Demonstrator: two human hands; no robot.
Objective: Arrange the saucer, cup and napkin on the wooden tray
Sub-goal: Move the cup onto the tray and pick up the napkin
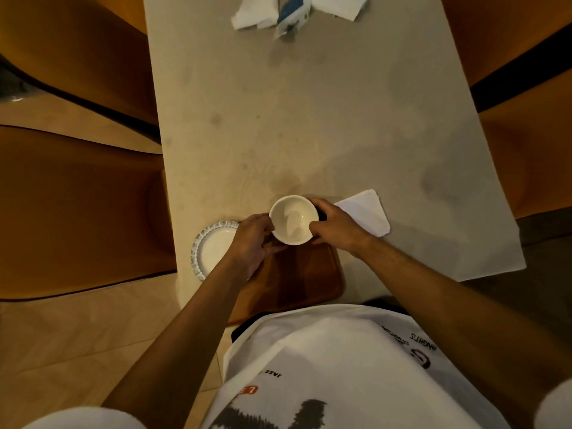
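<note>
Holding the cup [293,219] upright, mouth up, both hands grip it: left hand [250,243] & right hand [337,224] wrap its sides over the tray [309,274] far edge. Saucer [210,246] sits at desk [309,119] left edge; napkin [366,215] right. Desk beyond is open.

A long table [309,119] with a pale, grey-brown top runs away down the middle. Its top has dark spots and smudges on it. At the far edge lie some crumpled white tissues [257,13] and a blue and white packet [291,13]. Orange-brown chairs [77,196] stand along the left side, and more chairs [520,57] stand on the right. The floor [77,351] is light wood. The light is dim and warm yellow.
</note>
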